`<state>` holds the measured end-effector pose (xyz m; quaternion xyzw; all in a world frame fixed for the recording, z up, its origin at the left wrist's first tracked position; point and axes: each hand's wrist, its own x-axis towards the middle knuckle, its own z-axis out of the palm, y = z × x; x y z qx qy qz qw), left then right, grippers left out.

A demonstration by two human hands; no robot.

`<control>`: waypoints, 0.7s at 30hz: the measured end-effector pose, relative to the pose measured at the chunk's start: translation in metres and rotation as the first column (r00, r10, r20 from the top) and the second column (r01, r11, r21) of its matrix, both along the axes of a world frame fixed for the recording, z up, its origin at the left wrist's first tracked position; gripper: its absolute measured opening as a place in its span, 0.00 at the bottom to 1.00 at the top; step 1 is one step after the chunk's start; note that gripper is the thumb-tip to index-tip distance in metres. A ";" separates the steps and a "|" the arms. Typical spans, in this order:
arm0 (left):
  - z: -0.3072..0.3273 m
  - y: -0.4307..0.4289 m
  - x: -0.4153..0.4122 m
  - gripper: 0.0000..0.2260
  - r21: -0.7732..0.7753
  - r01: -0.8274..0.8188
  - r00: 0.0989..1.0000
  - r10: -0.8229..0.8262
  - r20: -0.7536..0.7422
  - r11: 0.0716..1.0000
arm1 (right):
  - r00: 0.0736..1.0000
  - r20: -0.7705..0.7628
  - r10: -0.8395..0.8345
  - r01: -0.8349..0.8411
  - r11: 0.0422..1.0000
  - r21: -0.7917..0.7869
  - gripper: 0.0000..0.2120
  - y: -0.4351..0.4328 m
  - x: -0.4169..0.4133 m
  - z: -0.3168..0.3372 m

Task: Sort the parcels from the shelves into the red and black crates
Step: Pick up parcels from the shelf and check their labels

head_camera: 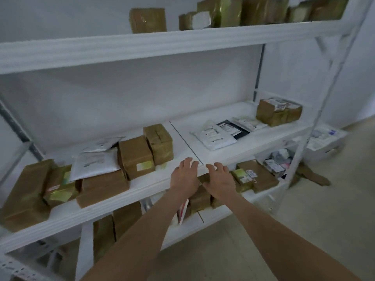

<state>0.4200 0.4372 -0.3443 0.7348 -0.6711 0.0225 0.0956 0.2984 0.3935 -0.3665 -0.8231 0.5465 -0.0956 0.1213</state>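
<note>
At the front edge of the middle shelf (263,138), we see both bare arms stretched forward, side by side. The left hand (185,175) and right hand (220,179) are palm down with fingers loosely spread, holding nothing; we cannot tell whether the fingertips touch the board. On that shelf brown boxes (136,157) crowd the left and white mailers (215,136) lie to the right. More parcels (255,175) sit on the lower shelf (233,211) beneath the hands.
</note>
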 end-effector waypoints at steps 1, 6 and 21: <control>0.003 -0.013 0.002 0.25 -0.021 -0.003 1.000 0.003 -0.008 1.000 | 1.000 0.009 0.004 -0.004 1.000 -0.009 0.30 -0.011 0.001 0.002; 0.014 -0.083 0.033 0.26 -0.093 -0.124 0.990 0.117 -0.075 0.988 | 0.993 0.113 0.033 -0.041 0.997 0.067 0.30 -0.069 0.029 0.015; 0.033 -0.167 0.142 0.24 0.200 -0.637 0.728 0.666 -0.163 0.745 | 0.869 0.463 0.174 -0.350 0.878 0.326 0.23 -0.181 0.144 0.027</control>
